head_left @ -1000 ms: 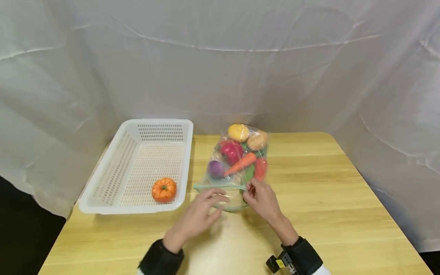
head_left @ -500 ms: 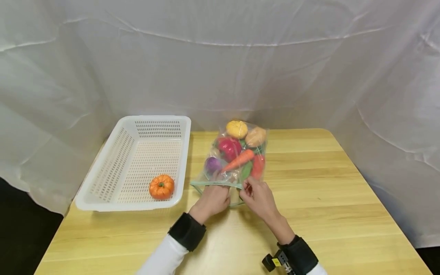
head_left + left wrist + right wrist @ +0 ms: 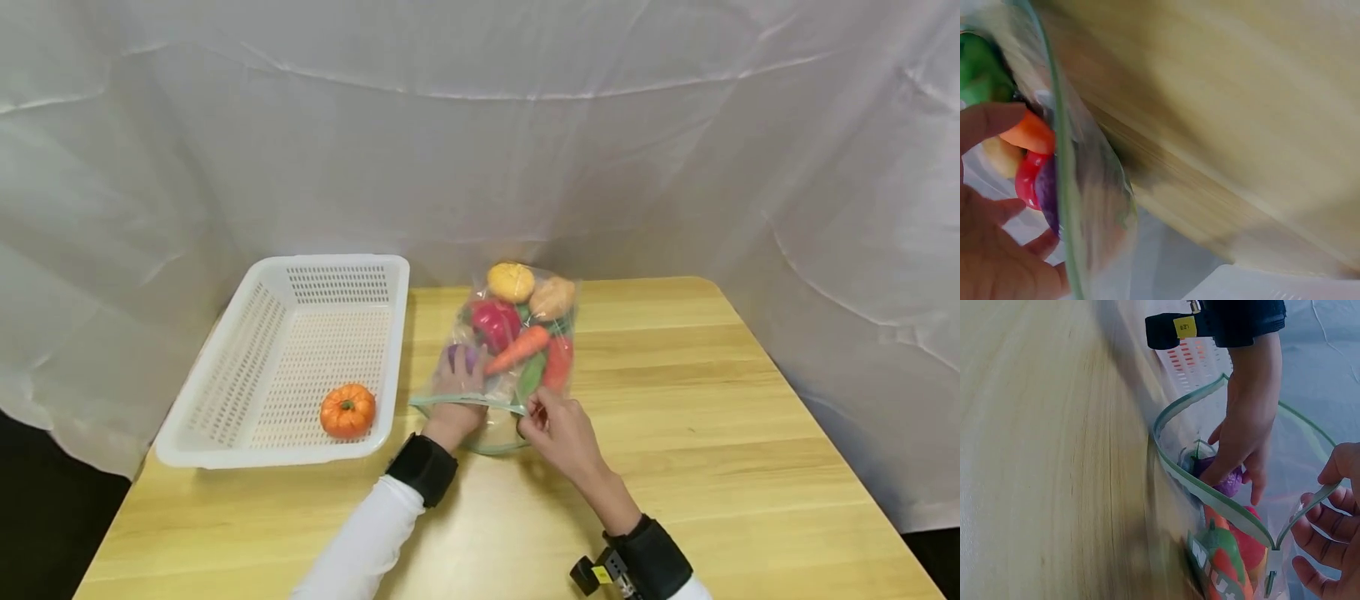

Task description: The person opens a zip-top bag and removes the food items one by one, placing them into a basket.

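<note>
A clear zip bag [image 3: 498, 435] with a green-edged mouth lies on the table, filled with play vegetables. My left hand [image 3: 459, 393] reaches inside, its fingers spread around a purple eggplant-like vegetable [image 3: 1230, 482] with a green stem. In the left wrist view the thumb and fingers stand apart beside this purple piece [image 3: 1049, 194]. My right hand [image 3: 564, 429] pinches the bag's edge at its right corner, holding the mouth open. A carrot [image 3: 519, 350], a red bell pepper [image 3: 495, 323], a yellow pumpkin [image 3: 511, 282] and a tan, potato-like piece [image 3: 553, 298] show through the plastic.
A white perforated basket [image 3: 401, 342] stands left of the bag, with an orange pumpkin [image 3: 348, 412] in its near right corner. Behind the wooden table [image 3: 690, 400] hangs a pale curtain [image 3: 480, 158].
My left hand has moved from over the bag's mouth to deep inside, reaching the purple vegetable. The right hand keeps its pinch on the bag's edge.
</note>
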Demonstrator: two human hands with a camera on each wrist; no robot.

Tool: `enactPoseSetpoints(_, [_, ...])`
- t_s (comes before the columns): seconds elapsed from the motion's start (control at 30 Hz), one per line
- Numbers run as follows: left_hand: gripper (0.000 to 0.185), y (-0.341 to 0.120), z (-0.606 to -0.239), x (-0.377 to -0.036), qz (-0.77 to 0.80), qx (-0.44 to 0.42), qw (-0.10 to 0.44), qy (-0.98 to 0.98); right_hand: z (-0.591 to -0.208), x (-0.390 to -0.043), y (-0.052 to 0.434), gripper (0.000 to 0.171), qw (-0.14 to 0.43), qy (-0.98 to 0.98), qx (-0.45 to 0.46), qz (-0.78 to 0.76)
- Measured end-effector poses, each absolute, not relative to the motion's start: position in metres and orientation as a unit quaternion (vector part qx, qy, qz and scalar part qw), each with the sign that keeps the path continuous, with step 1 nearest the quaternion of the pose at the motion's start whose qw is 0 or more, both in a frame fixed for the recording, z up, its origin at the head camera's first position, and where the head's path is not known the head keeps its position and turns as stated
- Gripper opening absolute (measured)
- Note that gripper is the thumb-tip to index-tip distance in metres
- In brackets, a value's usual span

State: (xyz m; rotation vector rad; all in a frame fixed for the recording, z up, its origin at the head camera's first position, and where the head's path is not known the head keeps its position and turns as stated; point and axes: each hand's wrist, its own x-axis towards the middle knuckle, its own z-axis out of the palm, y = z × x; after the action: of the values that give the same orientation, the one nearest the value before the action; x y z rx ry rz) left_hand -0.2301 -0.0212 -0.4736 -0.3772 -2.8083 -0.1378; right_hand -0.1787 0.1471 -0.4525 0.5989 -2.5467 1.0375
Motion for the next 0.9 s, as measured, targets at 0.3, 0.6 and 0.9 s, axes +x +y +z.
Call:
enactPoseSetpoints(0.3, [0.03,-0.021,-0.476,-0.232,-0.031,-0.14,0.147,-0.979,-0.456,-0.178,0.145,0.005,0.16,-0.896,0.204,0.36])
enactPoseSetpoints(0.6, [0.041,-0.027,-0.486,-0.226,-0.131,-0.168,0.114,-0.97,-0.457,-0.18,0.145,0.007,0.157,-0.896,0.206,0.362])
enactPoseSetpoints(0.9, [0.034,-0.042,-0.485,-0.205,-0.274,-0.19,0.083,-0.939,-0.458,-0.179,0.146,0.011,0.16,-0.897,0.204,0.359])
